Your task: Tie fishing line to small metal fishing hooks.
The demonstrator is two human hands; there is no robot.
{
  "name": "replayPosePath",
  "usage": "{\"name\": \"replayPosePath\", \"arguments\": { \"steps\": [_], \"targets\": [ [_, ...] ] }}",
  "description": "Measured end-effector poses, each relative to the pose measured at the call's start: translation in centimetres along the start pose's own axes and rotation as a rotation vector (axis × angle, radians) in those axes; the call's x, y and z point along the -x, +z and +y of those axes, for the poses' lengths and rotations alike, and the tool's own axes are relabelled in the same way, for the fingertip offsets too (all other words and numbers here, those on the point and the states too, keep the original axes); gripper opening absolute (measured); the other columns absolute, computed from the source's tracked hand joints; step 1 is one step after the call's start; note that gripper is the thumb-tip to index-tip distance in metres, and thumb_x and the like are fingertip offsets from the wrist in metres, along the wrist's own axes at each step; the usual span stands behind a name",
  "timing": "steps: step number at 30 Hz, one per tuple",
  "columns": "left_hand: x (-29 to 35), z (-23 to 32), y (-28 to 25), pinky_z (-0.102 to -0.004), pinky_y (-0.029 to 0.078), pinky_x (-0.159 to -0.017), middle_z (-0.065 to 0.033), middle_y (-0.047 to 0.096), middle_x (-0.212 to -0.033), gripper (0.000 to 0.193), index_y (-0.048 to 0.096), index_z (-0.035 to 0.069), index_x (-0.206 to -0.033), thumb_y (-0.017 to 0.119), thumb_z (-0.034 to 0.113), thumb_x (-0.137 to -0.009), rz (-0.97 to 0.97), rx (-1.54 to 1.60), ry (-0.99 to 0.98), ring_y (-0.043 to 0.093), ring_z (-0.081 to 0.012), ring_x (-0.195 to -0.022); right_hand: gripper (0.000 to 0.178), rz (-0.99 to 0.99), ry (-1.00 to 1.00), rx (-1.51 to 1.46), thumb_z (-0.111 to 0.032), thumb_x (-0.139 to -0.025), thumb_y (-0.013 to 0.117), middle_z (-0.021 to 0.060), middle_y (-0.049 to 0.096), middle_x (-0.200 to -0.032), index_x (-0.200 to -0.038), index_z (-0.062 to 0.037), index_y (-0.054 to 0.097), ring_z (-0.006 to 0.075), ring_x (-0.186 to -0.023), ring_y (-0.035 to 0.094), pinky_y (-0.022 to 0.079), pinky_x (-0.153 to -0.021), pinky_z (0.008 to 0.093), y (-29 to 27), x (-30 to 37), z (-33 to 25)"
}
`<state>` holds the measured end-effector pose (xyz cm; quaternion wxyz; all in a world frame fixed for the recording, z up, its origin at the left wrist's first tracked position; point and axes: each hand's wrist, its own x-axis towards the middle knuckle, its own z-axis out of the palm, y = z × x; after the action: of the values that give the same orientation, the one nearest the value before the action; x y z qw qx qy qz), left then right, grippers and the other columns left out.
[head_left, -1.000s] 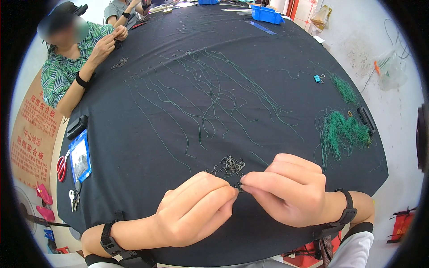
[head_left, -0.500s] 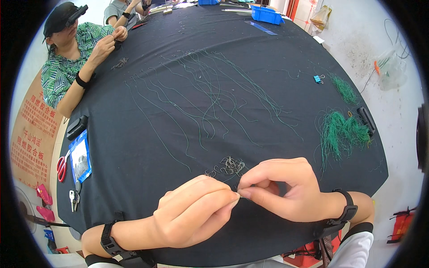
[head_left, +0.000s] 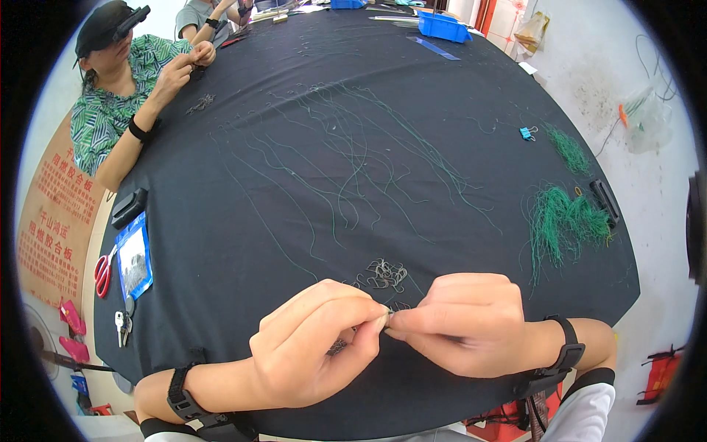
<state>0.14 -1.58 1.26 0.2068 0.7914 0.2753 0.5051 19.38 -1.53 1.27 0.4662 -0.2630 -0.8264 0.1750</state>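
1. Counter (head_left: 213, 309), one, black-covered; the work lay mostly toward its near edge.
2. Left hand (head_left: 300, 350), one, at the near edge: grip closed in a fingertip pinch on a green line (head_left: 387, 309); whether it also held a hook could not be told.
3. Right hand (head_left: 471, 320), one: grip closed on the same line, fingertips meeting the left's.
4. Loose hooks (head_left: 388, 274), one tangled pile, just beyond both hands; judged as stock left to use.
5. Laid-out lines (head_left: 462, 181), green, more than a dozen, spread from mid-counter toward the far edge; apparently the finished portion, though their ends were too small to confirm.
6. Green bundle (head_left: 556, 221), one, large, by the right edge, with a smaller bundle (head_left: 568, 151) beyond; seemingly plenty left.
7. Piece in hand: judged unfinished, being pinched between both hands.
8. Left edge: red-handled scissors (head_left: 103, 274), blue-edged pouch (head_left: 135, 254), keys (head_left: 123, 329).
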Motion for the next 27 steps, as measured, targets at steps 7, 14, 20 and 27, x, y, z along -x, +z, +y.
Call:
{"name": "replayPosePath", "arguments": {
  "steps": [7,14,20,27],
  "targets": [
    [0.0,-0.2,0.2,-0.0256,0.048,-0.048,-0.0126,0.061,-0.073,0.020,0.060,-0.006,-0.082,0.066,-0.016,-0.065,0.014,-0.081,0.051,0.059,-0.0195,-0.058,0.026,-0.096,-0.177,0.182,0.000,-0.061,0.070,0.0035,0.051,-0.067,-0.087,0.0019,0.065,0.0159,-0.053,0.050,0.042,-0.046,0.0282,-0.3,0.4,-0.2],
    [0.0,-0.6,0.3,-0.0286,0.049,-0.049,-0.0129,0.058,-0.074,0.025,0.059,-0.007,-0.084,0.067,-0.015,-0.061,-0.018,-0.174,0.183,0.060,-0.0235,-0.060,0.031,-0.001,-0.253,0.267,0.003,-0.051,0.069,0.0002,0.043,-0.059,-0.082,0.0004,0.068,0.0125,-0.047,0.042,0.033,-0.041,0.0252,-0.2,-0.1,-0.7],
    [0.0,-1.0,0.2,-0.0295,0.049,-0.049,-0.0143,0.057,-0.079,0.027,0.059,-0.009,-0.085,0.068,-0.013,-0.060,-0.105,-0.171,0.265,0.060,-0.0241,-0.062,0.037,-0.045,-0.255,0.303,-0.004,-0.054,0.068,0.0038,0.048,-0.068,-0.090,0.0030,0.066,0.0180,-0.056,0.049,0.042,-0.049,0.0290,-1.5,-0.2,-0.6],
    [0.0,-0.9,0.1,-0.0293,0.051,-0.050,-0.0153,0.058,-0.079,0.024,0.059,-0.009,-0.085,0.067,-0.011,-0.063,-0.123,-0.120,0.318,0.060,-0.0241,-0.062,0.028,-0.021,-0.091,0.273,0.002,-0.061,0.071,0.0033,0.048,-0.064,-0.089,-0.0011,0.066,0.0193,-0.055,0.049,0.042,-0.050,0.0288,-1.5,-0.5,-0.4]
  ]
}}
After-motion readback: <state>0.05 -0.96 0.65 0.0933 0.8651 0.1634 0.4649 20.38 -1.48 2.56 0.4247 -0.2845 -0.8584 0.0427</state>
